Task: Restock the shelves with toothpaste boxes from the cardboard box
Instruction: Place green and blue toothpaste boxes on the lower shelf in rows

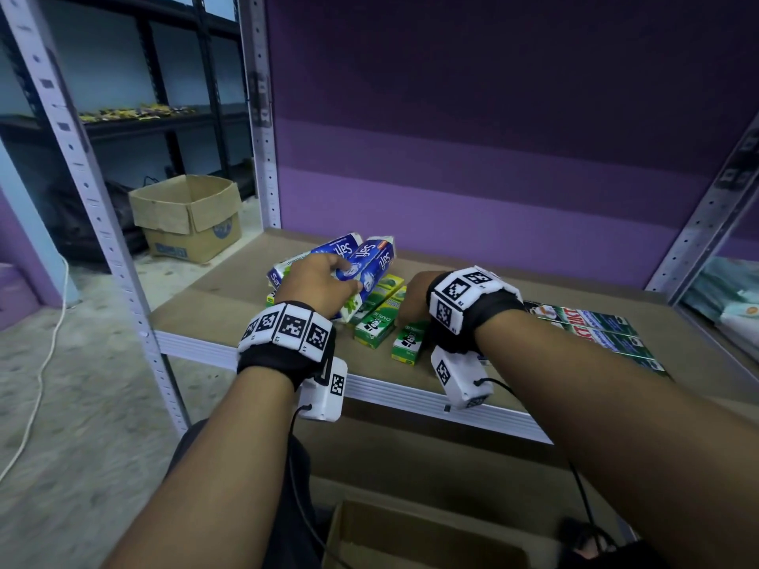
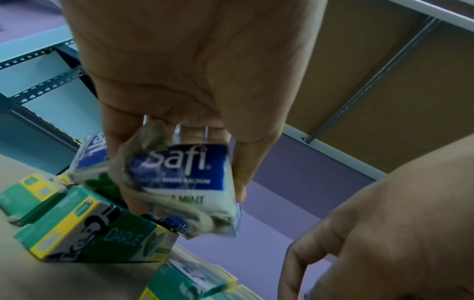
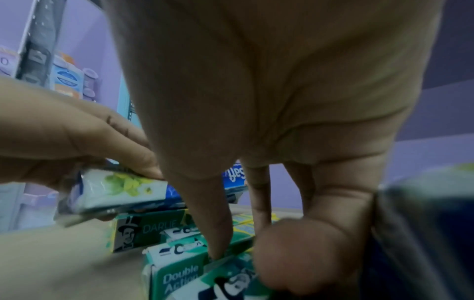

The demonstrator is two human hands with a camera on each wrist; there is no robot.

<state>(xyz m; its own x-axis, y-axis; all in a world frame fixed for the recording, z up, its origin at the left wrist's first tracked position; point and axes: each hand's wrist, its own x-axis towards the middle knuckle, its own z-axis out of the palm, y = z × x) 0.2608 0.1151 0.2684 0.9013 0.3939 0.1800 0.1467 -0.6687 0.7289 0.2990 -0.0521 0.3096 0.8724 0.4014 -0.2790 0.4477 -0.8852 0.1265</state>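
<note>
Safi box point(image 2: 179, 174) | left grip point(image 1: 318, 287) clasps it | right grip point(image 1: 415, 303) pinches Darlie box point(image 1: 408, 342)

Both forearms are bare, no sleeves. Each wrist has a black fabric strap wrapped round it, topped with a band of white square tiles printed with black-and-white fiducial markers: the left wristband point(image 1: 286, 330) shows a row of four, the right wristband point(image 1: 468, 297) shows them on a couple of faces. Under each wrist hangs a white boxy camera unit, left one point(image 1: 324, 388), right one point(image 1: 460, 377), each with its own marker sticker. A thin black cable point(image 1: 579, 486) runs out of each unit. Dark clothing shows below the arms.
</note>
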